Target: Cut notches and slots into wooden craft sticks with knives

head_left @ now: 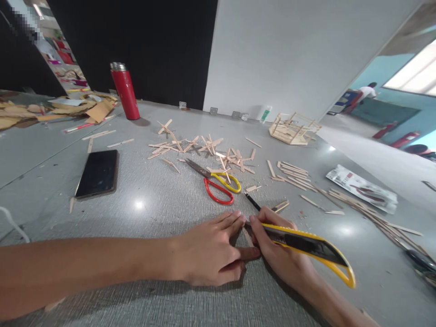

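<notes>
A yellow-and-black utility knife (308,245) is gripped in my right hand (289,261), its front end pointing left at a thin wooden stick (248,237) on the grey table. My left hand (214,252) lies palm down over this stick. Its fingers pin the stick to the tabletop on both sides of the knife's tip; part of the stick is hidden beneath them. Just beyond both hands are scissors (218,181) with one red and one yellow handle. A black pen-like object (252,200) and a short wooden piece (281,206) lie close to my right fingers.
Behind the scissors spread several cut sticks (207,144). More sticks (294,175) lie right, near a white packet (363,188). A phone (97,173) and red bottle (125,92) stand left. A wooden frame model (293,129) sits at the back. A person (367,92) is far off.
</notes>
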Available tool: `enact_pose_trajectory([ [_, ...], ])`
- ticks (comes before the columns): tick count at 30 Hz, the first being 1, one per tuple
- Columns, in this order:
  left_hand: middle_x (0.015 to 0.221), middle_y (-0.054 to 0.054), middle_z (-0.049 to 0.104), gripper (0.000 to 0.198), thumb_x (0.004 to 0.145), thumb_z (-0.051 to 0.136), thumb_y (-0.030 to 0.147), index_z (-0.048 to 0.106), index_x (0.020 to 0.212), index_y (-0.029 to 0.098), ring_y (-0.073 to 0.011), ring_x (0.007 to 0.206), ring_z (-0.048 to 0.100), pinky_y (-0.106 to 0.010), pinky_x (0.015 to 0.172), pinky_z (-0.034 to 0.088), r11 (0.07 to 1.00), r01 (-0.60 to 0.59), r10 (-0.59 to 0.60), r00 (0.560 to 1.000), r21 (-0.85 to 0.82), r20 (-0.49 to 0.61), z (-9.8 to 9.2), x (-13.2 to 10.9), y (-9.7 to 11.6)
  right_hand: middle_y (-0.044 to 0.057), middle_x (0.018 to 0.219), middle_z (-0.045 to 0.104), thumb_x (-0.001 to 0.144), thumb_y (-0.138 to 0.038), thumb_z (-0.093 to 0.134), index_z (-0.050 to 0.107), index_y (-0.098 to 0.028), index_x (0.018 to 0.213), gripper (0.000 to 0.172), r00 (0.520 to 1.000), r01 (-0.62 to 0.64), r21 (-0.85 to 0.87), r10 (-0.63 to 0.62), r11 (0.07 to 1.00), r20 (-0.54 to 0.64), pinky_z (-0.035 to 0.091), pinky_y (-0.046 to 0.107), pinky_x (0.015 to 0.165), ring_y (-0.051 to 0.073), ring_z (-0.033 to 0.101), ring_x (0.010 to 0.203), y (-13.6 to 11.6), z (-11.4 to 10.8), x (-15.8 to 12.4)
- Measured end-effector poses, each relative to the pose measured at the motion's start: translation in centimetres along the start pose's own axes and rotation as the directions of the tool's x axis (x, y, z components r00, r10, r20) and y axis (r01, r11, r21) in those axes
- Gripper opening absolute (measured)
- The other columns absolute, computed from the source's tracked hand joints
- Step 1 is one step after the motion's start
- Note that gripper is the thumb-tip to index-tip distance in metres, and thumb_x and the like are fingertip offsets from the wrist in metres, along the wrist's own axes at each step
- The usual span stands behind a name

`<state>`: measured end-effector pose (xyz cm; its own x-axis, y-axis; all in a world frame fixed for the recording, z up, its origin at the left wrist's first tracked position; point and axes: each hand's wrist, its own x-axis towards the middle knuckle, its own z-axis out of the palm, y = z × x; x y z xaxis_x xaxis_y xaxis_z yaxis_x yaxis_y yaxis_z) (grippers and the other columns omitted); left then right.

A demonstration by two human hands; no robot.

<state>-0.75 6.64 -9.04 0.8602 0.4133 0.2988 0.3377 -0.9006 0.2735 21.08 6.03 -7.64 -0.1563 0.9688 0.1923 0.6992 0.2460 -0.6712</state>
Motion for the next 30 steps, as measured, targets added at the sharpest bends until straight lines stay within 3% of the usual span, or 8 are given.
enact_pose_trajectory([
  [6, 0.163, -0.022, 0.041, 0.052, 0.101, 0.057, 0.044, 0.058, 0.149, 0.022, -0.0399, 0.153, 0.036, -0.05, 0.126, 0.027, 0.997, 0.028, -0.029, 0.999, 0.066, 0.013, -0.34, 0.19, 0.33, -0.004, 0.066, 0.049, 0.105, -0.042, 0.05, 0.043, -0.026, 0.074, 0.035, 0.996, 0.026, -0.024, -0.023, 0.999, 0.087, 0.039, 0.03, 0.059, 0.017, 0.046, 0.062, 0.07, -0.71, 0.37],
  [16, 0.164, -0.017, 0.042, 0.055, 0.099, 0.058, 0.046, 0.057, 0.15, 0.024, -0.0388, 0.152, 0.038, -0.054, 0.125, 0.027, 0.997, 0.051, -0.053, 0.998, 0.065, 0.029, -0.19, 0.07, 0.35, -0.004, 0.065, 0.048, 0.105, -0.046, 0.049, 0.04, -0.026, 0.072, 0.041, 0.992, 0.037, 0.004, -0.037, 0.999, 0.125, 0.036, 0.03, 0.058, 0.016, 0.045, 0.062, 0.24, -0.96, 0.09],
  [30, 0.167, -0.021, 0.033, 0.056, 0.099, 0.058, 0.037, 0.054, 0.152, 0.018, -0.039, 0.156, 0.029, -0.05, 0.126, 0.027, 1.0, 0.012, -0.013, 0.999, 0.023, 0.029, 0.16, 0.08, 0.3, -0.005, 0.059, 0.051, 0.104, -0.049, 0.051, 0.042, -0.026, 0.071, 0.042, 0.998, -0.036, 0.103, 0.031, 0.994, 0.058, 0.04, 0.028, 0.053, 0.014, 0.046, 0.055, 0.06, -0.45, -0.04],
])
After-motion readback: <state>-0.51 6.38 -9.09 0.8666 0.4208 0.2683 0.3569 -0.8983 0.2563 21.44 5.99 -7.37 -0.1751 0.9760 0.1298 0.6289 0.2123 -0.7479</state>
